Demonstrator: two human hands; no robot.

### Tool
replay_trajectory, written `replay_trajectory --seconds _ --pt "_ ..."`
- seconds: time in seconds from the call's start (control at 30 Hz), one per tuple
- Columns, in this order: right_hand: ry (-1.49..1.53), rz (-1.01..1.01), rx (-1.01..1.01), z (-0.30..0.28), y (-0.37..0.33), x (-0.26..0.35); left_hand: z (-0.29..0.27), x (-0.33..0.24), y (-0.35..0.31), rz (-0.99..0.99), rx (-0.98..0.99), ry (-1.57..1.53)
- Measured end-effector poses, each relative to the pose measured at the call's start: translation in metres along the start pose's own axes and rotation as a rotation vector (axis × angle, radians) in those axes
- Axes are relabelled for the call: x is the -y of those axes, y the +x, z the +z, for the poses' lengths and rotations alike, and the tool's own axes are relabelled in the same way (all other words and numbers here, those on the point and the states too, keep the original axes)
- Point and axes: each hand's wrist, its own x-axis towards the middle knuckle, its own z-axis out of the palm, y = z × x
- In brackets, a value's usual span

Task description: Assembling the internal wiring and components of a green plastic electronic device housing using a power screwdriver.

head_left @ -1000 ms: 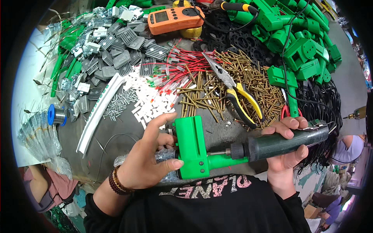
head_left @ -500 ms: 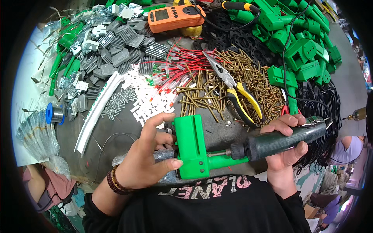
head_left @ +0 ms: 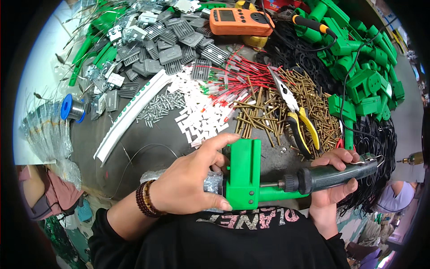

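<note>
In my left hand (head_left: 186,181) is a green plastic housing (head_left: 244,168) with a tube-like handle, gripped by its left side between thumb and fingers. Clear plastic wrap (head_left: 213,183) shows between that hand and the housing. My right hand (head_left: 326,197) is wrapped round a black electric screwdriver (head_left: 342,175), which lies nearly level and points left. Its thin bit reaches the housing's right side, just above the handle; whether a screw sits at the tip is hidden. Two small dark screw heads or holes show on the housing's lower corner.
Beyond my hands lie yellow-black pliers (head_left: 293,107), brass-coloured screws (head_left: 255,119), white pieces (head_left: 204,121), red-wired LEDs (head_left: 242,74) and grey finned blocks (head_left: 170,54). An orange multimeter (head_left: 239,22) sits behind. Green housings (head_left: 365,85) pile up right; a solder spool (head_left: 73,109) stands left.
The view has swung, so the tabletop things appear farther right. The housing and the screwdriver tip also appear farther right and slightly lower. Both hands keep their grips.
</note>
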Motion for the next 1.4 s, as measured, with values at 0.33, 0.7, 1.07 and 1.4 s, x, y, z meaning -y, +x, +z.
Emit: replay_trajectory --seconds 0.33,0.7,1.07,1.4 --pt "0.005 -0.033 0.049 0.003 0.002 -0.006 -0.003 0.006 0.002 0.014 0.018 0.045" --pt "-0.285 -0.045 0.363 0.028 0.002 0.062 0.009 -0.014 -0.017 0.265 -0.185 0.526" --pt "-2.163 -0.441 -0.400 -0.087 0.051 0.256 0.008 -0.016 -0.049 0.615 -0.570 0.779" --pt "-2.222 -0.491 0.341 0.056 0.050 0.035 -0.089 0.005 -0.034 0.181 -0.816 1.289"
